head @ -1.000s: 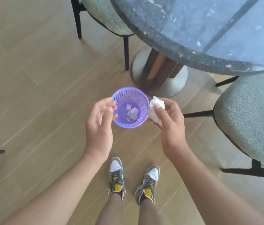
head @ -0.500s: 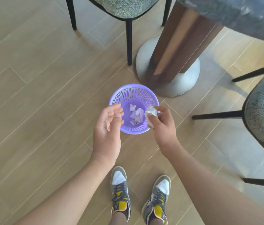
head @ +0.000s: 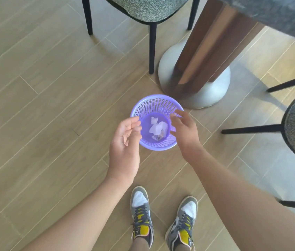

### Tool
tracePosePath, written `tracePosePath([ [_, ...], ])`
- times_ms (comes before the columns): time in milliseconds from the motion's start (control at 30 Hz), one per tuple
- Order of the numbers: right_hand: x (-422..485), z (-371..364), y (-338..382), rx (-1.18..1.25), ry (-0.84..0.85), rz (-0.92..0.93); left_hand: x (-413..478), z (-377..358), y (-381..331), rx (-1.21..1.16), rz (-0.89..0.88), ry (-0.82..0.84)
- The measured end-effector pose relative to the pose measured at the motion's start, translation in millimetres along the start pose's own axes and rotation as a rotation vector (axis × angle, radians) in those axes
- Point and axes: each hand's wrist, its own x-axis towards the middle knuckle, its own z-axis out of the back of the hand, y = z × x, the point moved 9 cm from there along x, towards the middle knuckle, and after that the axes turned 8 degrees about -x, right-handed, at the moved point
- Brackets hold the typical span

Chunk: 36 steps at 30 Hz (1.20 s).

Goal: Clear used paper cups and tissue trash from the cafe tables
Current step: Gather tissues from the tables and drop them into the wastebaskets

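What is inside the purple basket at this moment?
Crumpled white tissue lies on the bottom of the basket. No cup shows. The open right hand covers part of the basket's right wall, and anything under the tissue is hidden.

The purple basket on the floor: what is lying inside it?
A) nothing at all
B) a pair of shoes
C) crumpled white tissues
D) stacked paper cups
C: crumpled white tissues lie at the bottom of the purple basket.
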Motion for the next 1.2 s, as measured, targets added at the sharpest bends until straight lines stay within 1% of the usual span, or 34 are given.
tracePosePath([
  [100,-39,34,33,0.13,-0.041,0.135,-3,-4,-24,-0.016,-0.029,-0.006],
  [200,-78,62,65,0.211,-0.053,0.224,-9,-10,-49,-0.025,-0.062,0.005],
  [367,-133,93,108,0.202,-0.092,0.327,-30,-31,-95,-0.018,-0.107,0.058],
  [467,-168,113,136,0.188,-0.112,0.377,-49,-46,-138,-0.024,-0.132,0.091],
  [633,-228,156,178,0.247,-0.137,0.392,-90,-68,-214,-0.049,-0.156,0.169],
  [867,-330,233,227,0.31,-0.194,0.353,-172,-96,-325,0.018,-0.194,0.354],
  [1000,-393,267,252,0.32,-0.202,0.377,-219,-108,-371,0.061,-0.22,0.435],
  [1200,-459,302,283,0.353,-0.235,0.441,-260,-131,-426,0.013,-0.26,0.513],
])
